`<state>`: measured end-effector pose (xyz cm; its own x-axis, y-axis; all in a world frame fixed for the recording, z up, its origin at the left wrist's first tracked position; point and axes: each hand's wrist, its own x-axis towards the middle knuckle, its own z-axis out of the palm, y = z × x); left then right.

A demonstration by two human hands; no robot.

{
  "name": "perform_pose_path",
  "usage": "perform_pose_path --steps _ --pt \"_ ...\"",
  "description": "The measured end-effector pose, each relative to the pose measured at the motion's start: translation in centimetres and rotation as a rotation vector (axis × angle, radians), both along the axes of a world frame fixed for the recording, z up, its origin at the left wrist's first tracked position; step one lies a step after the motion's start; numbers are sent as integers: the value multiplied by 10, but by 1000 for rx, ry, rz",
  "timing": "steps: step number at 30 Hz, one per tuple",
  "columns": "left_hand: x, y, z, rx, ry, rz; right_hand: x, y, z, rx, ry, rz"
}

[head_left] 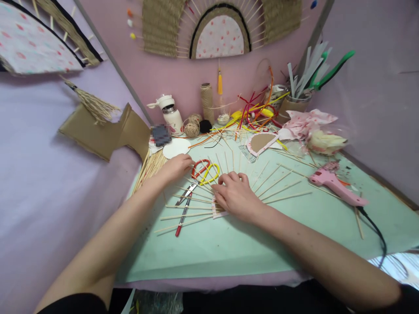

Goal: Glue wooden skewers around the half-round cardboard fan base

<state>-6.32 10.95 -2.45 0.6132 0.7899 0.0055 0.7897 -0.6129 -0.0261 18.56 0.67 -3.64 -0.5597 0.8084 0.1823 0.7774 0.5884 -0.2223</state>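
A small half-circle piece of brown card with a pink-white fabric rim (217, 213) lies on the table, mostly hidden under my right hand (236, 194). Thin wooden sticks (186, 198) fan out from its curved edge. The fingers of my right hand are bent and press down on the piece. My left hand (179, 166) is at the upper left of the fan, its fingertips pinched around the outer part of one stick. Scissors (205, 172) with a red and a yellow handle lie among the sticks beside it. A red-capped pen (183, 214) lies beneath the left sticks.
A pink glue gun (337, 183) with a black cord lies at the right. Behind are a white bottle (172, 117), a twine spool (207, 102), twine balls (191, 126), another half-circle piece (262, 143), coloured pipe cleaners and pliers (335, 72). Loose sticks (152, 168) bundle at the left.
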Motion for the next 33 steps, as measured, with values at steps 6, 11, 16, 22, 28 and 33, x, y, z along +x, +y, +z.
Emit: perform_pose_path --steps 6,11,16,22,28,33 --pt "-7 7 -3 47 -14 112 -3 -1 0 0 -7 8" --pt "-8 10 -5 -26 -18 171 -3 -1 -1 1 -15 8" --pt "-3 13 -5 -43 -42 170 -5 -1 -2 -5 -16 0" --pt "2 13 -2 -40 -28 166 -4 -1 -2 -10 -23 -8" --pt "3 14 -4 -26 -18 164 -5 -2 -2 -2 -16 -3" --pt "3 14 -4 -18 -13 159 -5 -2 -1 -26 -18 -2"
